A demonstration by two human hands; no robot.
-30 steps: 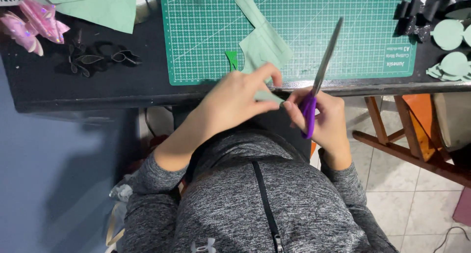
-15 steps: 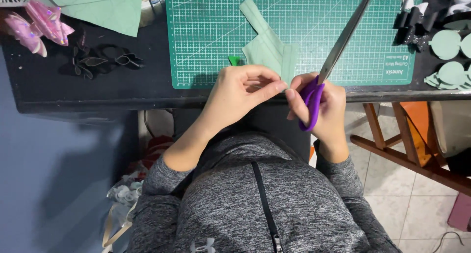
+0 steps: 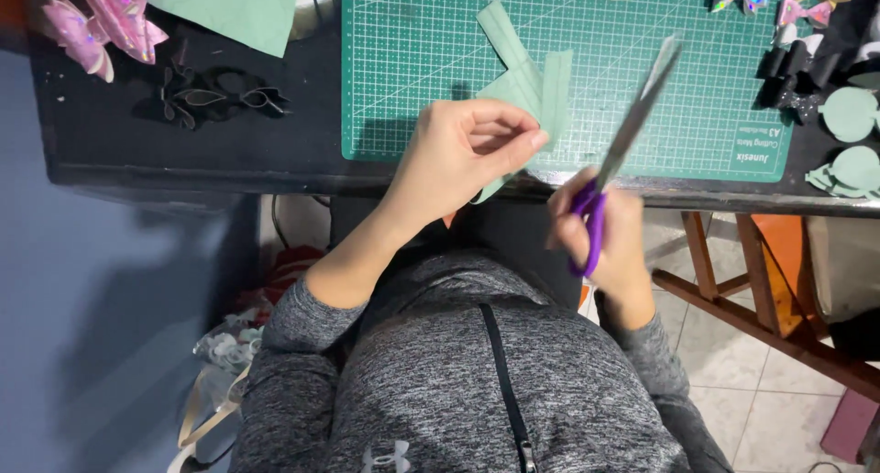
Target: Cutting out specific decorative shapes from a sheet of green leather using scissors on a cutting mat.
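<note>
The left hand [image 3: 463,157] pinches a pale green strip [image 3: 541,97] between thumb and fingertips at the near edge of the green cutting mat [image 3: 412,60] — right by the desk [image 3: 183,152] rim. The right hand [image 3: 605,239] is closed through the purple-handled scissors [image 3: 619,161], blades angled up over the mat; black bows [image 3: 215,102] lie left, green cut-outs [image 3: 848,138] right — both well apart.

A cutting mat [image 3: 412,70] lies on the table [image 3: 183,152], with folded paper strips [image 3: 527,79] on its near part. Bows [image 3: 101,24] lie left of the mat; paper cutouts [image 3: 848,115] lie right.
</note>
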